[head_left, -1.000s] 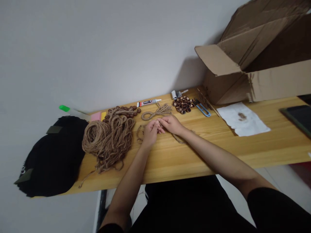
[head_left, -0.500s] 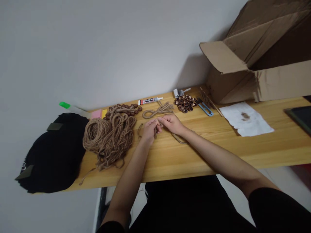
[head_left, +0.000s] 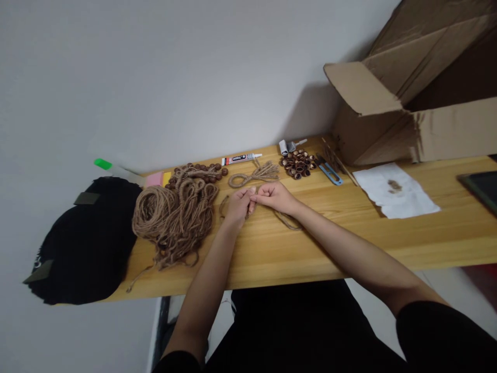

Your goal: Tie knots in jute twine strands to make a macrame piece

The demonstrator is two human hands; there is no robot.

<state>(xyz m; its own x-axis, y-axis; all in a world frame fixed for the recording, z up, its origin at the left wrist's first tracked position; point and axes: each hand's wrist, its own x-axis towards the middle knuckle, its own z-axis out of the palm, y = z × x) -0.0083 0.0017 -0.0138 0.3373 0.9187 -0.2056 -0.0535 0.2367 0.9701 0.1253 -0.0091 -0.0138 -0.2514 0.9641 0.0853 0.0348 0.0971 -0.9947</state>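
Over the middle of the table, my left hand [head_left: 238, 205] and my right hand [head_left: 275, 197] meet at the fingertips, both closed on brown twine [head_left: 286, 223]. One stretch of the twine comes out under my right hand and lies on the wood; another bit curls out left of my left hand. The part between my fingers is mostly hidden. Just beyond my hands lies a looped twine bundle [head_left: 254, 175] with a fringed end. To the left is a big heap of twine [head_left: 176, 220], with brown beads [head_left: 202, 171] along its back.
A black bag [head_left: 89, 248] sits at the left end. Behind are a glue tube [head_left: 241, 158], halved brown shells [head_left: 298, 165], blue thread snips [head_left: 330, 171] and thin sticks [head_left: 337, 158]. On the right are a stained white tissue [head_left: 411, 199] and an open cardboard box [head_left: 373, 129].
My fingers have shifted slightly, the right fingers curling in more against the left hand. The whole view has moved a little; the other things stay put.
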